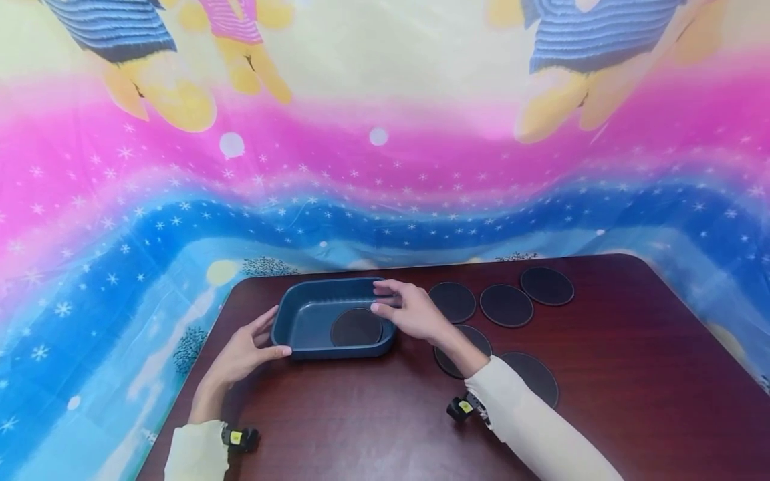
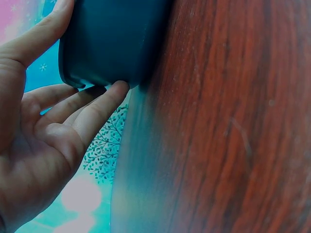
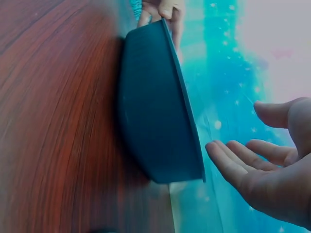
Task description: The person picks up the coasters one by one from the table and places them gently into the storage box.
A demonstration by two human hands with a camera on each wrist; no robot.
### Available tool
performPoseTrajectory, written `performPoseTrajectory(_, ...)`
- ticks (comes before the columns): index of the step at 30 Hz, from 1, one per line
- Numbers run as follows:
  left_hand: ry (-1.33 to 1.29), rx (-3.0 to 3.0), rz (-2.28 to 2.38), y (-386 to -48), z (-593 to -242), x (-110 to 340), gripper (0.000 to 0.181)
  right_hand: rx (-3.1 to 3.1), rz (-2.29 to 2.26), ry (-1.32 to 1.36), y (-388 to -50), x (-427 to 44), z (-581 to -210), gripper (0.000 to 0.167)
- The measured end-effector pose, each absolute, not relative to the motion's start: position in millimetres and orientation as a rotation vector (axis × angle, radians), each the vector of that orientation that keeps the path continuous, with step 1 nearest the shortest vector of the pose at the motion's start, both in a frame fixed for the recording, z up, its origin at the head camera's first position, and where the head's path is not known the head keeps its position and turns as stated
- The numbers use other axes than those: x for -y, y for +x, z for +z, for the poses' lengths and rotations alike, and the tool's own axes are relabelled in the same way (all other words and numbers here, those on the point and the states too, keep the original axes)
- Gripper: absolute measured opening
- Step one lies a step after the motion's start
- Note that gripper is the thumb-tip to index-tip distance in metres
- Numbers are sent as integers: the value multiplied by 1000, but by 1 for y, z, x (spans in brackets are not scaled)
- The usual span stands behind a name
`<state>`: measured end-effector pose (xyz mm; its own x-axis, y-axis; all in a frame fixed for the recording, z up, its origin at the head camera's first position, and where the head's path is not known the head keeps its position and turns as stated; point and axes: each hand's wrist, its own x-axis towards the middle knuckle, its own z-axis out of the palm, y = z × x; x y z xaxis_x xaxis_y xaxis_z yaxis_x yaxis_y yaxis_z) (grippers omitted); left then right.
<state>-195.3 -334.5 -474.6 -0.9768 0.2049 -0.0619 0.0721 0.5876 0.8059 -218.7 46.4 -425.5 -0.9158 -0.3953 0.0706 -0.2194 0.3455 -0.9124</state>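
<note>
Spread and bare of any load, the fingers of my right hand [image 1: 414, 312] hang over the tray's [image 1: 331, 353] right end, thumb apart from forefinger; in the right wrist view the tips stand just beside the rim and appear clear of it. At the tray's left end, my left hand [image 1: 240, 354] holds on with the thumb at the near corner and fingertips touching the outer wall.

The step in hand, as I judge it from my distant post, is handling the disc [image 1: 355, 327] inside the tray, the left bracing while the right works. To do it well, I would ask for light, even pressure at the tray's left end so nothing slides, the right fingertips passing over the rim without knocking it, and a pinch at the disc's edge, with the disc lowered flat rather than dropped.

That disc lies on the tray's floor toward the right end, just below and beside the right thumb. Right of the tray, five more discs [image 1: 506, 305] lie on the table [image 1: 361, 414], two partly hidden by my right arm. Beyond the tray hangs a printed cloth [image 1: 385, 174].
</note>
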Motion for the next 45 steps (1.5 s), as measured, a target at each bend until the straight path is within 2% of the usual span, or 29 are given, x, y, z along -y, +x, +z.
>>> performPoseTrajectory(14, 237, -2676, 1341, -195, -478, 337, 103, -2118, -1888, -383, -212, -114, -440, 53)
performPoseTrajectory(35, 266, -2678, 1327, -194, -475, 335, 103, -2299, -1807, -275, -179, -217, -457, 64)
performPoseTrajectory(45, 273, -2673, 1332, -196, -475, 336, 103, -2452, -1719, -296, -160, -254, -463, 62)
